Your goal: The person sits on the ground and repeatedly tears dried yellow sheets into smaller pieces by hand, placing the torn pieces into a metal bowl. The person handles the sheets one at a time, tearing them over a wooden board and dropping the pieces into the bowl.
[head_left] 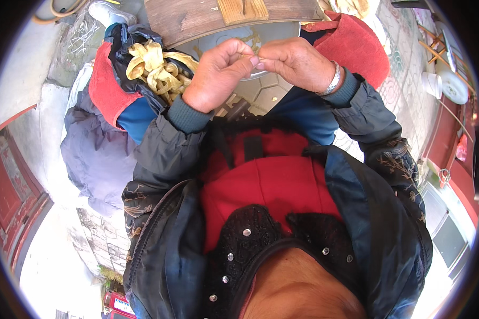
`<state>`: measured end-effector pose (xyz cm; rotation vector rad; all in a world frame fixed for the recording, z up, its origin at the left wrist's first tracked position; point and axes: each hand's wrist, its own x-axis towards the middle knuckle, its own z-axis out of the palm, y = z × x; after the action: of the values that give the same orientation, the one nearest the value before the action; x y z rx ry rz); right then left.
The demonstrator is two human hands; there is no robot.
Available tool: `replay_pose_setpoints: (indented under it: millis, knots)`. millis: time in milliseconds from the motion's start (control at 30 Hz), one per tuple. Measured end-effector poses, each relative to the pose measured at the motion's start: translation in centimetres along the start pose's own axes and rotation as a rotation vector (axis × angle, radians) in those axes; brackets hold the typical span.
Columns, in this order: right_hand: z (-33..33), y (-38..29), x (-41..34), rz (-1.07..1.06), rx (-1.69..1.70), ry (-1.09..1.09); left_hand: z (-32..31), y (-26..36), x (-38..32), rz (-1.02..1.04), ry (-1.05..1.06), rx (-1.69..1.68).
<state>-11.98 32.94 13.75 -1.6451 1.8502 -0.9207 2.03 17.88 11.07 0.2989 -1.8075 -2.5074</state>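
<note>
My left hand (219, 73) and my right hand (299, 63) meet over a grey metal basin (219, 38), thumbs and forefingers pinched close together. A small pale piece (245, 56) shows between the fingertips; the fingers hide most of it, so its exact kind cannot be told. Thin yellowish strips (253, 38) lie in the basin behind the hands. To the left of my left hand, a heap of pale yellow flat strips (155, 67) rests on dark plastic over my knee.
A wooden board (191, 18) lies across the basin's far side, bearing a lighter wood block (243, 12) with a thin upright spike. Red cloths (355, 50) cover both knees. Farther right on the paving stands a white bucket (432, 84).
</note>
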Motion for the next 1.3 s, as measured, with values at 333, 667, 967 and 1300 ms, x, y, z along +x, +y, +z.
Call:
replay_pose_setpoints:
  millis: [333, 667, 967, 1300]
  knots:
    - [-1.2, 1.2, -2.0, 0.082, 0.064, -0.023, -2.0, 0.2, -2.7, 0.041, 0.011, 0.458]
    - [-3.7, 3.2, 1.6, 0.243, 0.316, 0.1, -2.0, 0.2, 2.9, 0.171, 0.051, 0.416]
    - [-4.8, 5.3, 4.2, 0.437, 0.392, 0.192, -5.1, 1.3, 6.9, 0.112, 0.103, 0.466]
    - [-3.5, 9.7, 5.5, 0.381, 0.183, 0.314, -6.3, -0.1, 10.7, 0.14, 0.197, 0.486]
